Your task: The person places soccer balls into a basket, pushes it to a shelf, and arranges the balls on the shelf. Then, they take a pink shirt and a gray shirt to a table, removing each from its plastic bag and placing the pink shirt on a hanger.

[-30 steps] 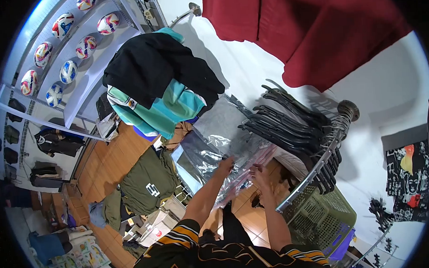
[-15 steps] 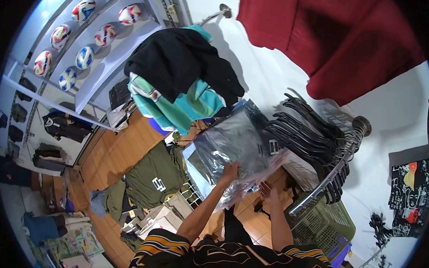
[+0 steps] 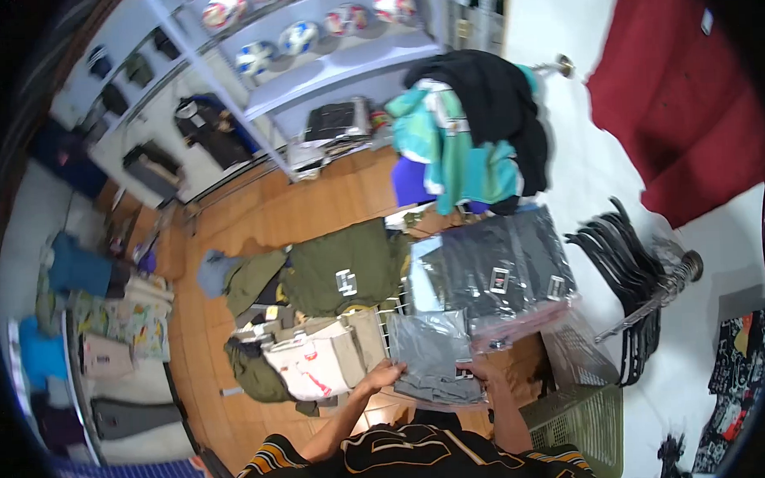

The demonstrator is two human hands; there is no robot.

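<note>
A folded grey garment in a clear plastic bag (image 3: 435, 355) is held low in front of my body. My left hand (image 3: 384, 375) is closed on its left edge. On the opposite edge, my right hand (image 3: 486, 371) grips the bag near a small dark label. Just beyond it lie dark bagged garments (image 3: 518, 255) with white labels. To their left is an olive green shirt (image 3: 337, 270) with a white logo, spread over other folded clothes. A white garment with red print (image 3: 315, 363) lies nearer to my left forearm.
Black hangers (image 3: 623, 256) hang on a metal rail (image 3: 646, 301) at right, above a green plastic basket (image 3: 587, 430). Black and turquoise clothes (image 3: 488, 117) are heaped behind the stack. A shelf (image 3: 343, 68) of footballs stands at the back. A dark red garment (image 3: 677, 102) hangs upper right.
The grey bagged garment is now between both hands, close to my body; before, my left hand lay over the bagged stack and my right was beside it. The view has turned left.
</note>
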